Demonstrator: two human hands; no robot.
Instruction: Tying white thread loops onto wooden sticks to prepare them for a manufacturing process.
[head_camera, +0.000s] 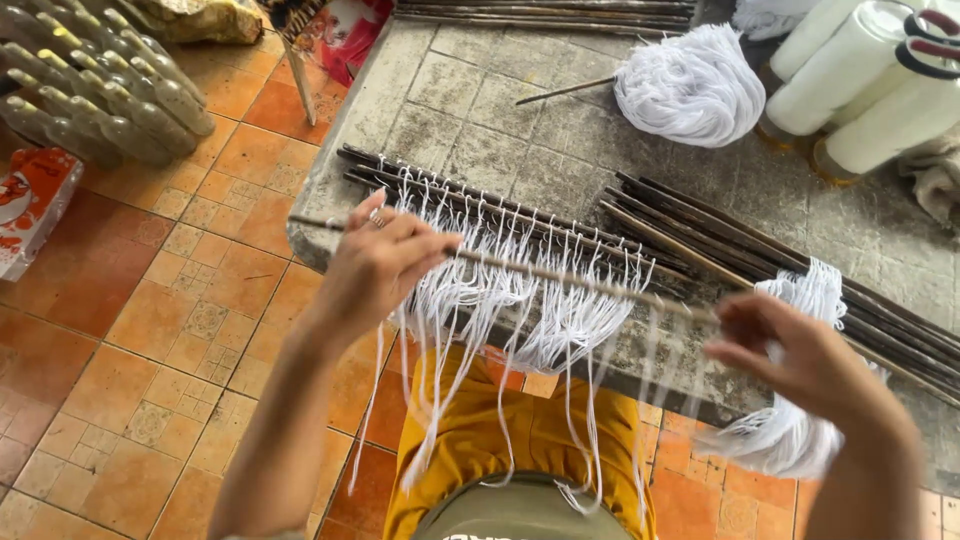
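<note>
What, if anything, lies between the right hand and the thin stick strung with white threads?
Nothing visible does. The right hand is already at the stick, fingers closing on its right end, while the left hand holds its left part. The white threads hang from the middle, between the two hands, over the stone table.

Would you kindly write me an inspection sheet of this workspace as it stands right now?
Surface: grey stone slab, worn, set above an orange tiled floor.
Job's things: thin stick held level, hung with white strings; a bunch of white string lies by the right hand.
Clutter: dark sticks lying on the slab, white string skein, white spools.
Grippers: left hand grips the stick's left end; right hand is at its right end, blurred.
Cables: nothing seen.
Surroundings: stacked bobbins and a red and white box on the floor.
</note>
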